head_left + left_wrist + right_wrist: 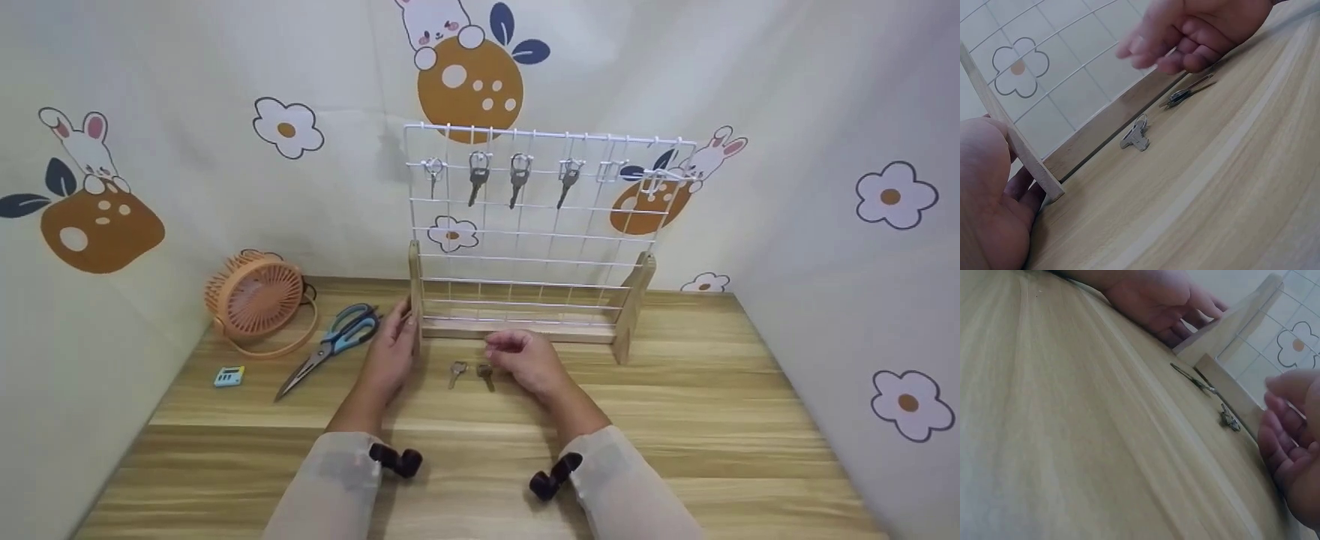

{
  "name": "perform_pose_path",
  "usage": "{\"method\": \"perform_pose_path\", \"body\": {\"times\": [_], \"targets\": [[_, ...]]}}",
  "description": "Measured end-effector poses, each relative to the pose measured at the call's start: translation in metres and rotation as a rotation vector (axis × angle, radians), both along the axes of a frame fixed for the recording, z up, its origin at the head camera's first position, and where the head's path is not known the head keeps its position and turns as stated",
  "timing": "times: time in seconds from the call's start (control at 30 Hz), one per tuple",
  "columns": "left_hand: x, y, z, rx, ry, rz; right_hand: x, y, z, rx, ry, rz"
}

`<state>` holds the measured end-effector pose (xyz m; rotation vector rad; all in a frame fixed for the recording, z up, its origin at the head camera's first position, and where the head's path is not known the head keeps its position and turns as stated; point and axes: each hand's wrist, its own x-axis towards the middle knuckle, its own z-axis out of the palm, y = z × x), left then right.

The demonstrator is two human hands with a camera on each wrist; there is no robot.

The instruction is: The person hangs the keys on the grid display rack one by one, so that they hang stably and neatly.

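A white wire grid rack [525, 247] on wooden feet stands at the back of the table, with several keys [517, 176] hanging from hooks along its top row. My left hand [390, 352] grips the rack's left wooden foot [414, 300], also in the left wrist view as foot [1013, 149] and left hand [988, 202]. Two loose keys lie on the table before the rack: a silver key [457, 372] [1135, 135] [1193, 379] and a darker key [485, 374] [1185, 93] [1230, 419]. My right hand [521, 356] [1196, 34] [1292, 439] hovers just above the darker key, fingers loosely curled, holding nothing.
An orange desk fan [255, 300] stands at the back left. Blue-handled scissors [330, 345] lie beside it, and a small blue timer [229, 376] lies nearer the left edge. Patterned walls close in the wooden table [675, 450] on three sides.
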<state>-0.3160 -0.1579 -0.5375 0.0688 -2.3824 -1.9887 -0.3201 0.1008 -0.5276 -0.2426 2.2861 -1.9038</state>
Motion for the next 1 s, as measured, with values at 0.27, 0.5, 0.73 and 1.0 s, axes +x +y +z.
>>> {"method": "perform_pose_path", "body": {"times": [0.27, 0.5, 0.73, 1.0], "targets": [[0.001, 0.0, 0.002, 0.012, -0.003, -0.013, 0.003, 0.003, -0.001, 0.274, 0.102, 0.108], [0.002, 0.0, 0.002, -0.02, 0.014, 0.001, 0.006, 0.0, 0.003, 0.368, 0.168, 0.164], [0.002, 0.0, 0.002, -0.033, 0.0, 0.011, 0.007, 0.0, 0.005, 0.425, 0.18, 0.176], [0.001, 0.0, 0.002, -0.029, 0.02, 0.01, 0.008, 0.0, 0.008, 0.418, 0.148, 0.179]]}}
